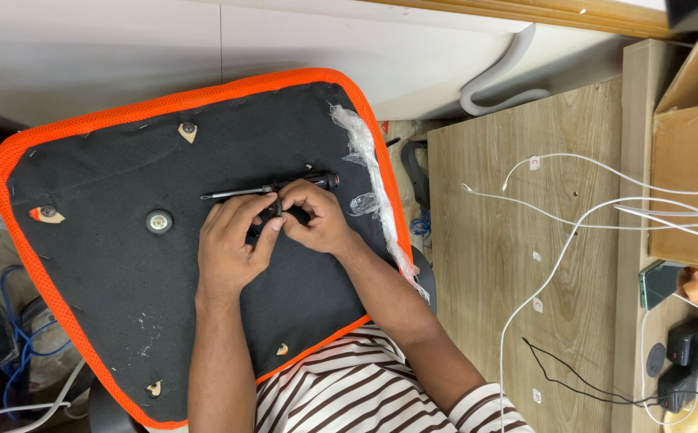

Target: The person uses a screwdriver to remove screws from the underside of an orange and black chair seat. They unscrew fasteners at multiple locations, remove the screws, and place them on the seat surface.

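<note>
Screwdriver (265, 189) is laid flat on the seat (124, 265), long axis left-right, tip pointing left. Its handle end is pinched by right hand (317, 216); left hand (233, 244) fingers curled alongside, grip unclear.

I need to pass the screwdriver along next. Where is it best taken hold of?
Grip the screwdriver by its thick dark handle end near the right hand, coming from above. It lies flat on the seat underside, and the thin shaft pointing left is probably slippery.

Your upturned black fabric chair seat with orange mesh edging (108, 265) carries a slim black-handled screwdriver (265, 189) lying flat on it. Beside you, the light wood-grain tabletop (485, 240) bears white cables (574, 208) — and a brown cardboard box (690, 160).
</note>
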